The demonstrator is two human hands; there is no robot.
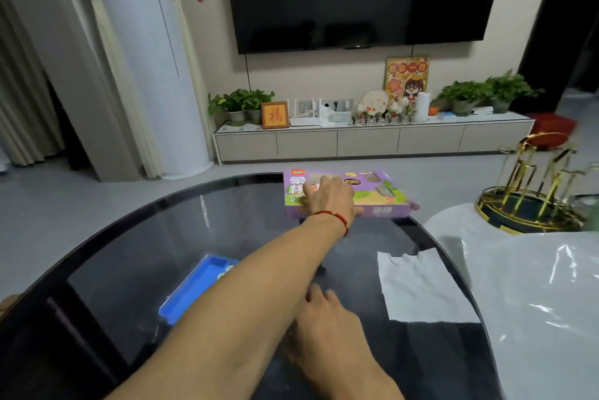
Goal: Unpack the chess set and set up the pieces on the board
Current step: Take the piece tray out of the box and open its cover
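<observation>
- Tabletop: dark glass, carrying the purple chess box at its far edge.
- Left hand is reaching onto the box, thumb at its near side; grip unclear.
- Right hand is resting relaxed, empty.
- Unpacking not yet begun; next, pulling the box nearer.

The flat purple cardboard box on the dark glass table bears large pale Chinese characters, "象棋", partly hidden by a hand; the small wood-framed orange picture on the low cabinet shows "福"; other printing is too blurred to read.
</observation>
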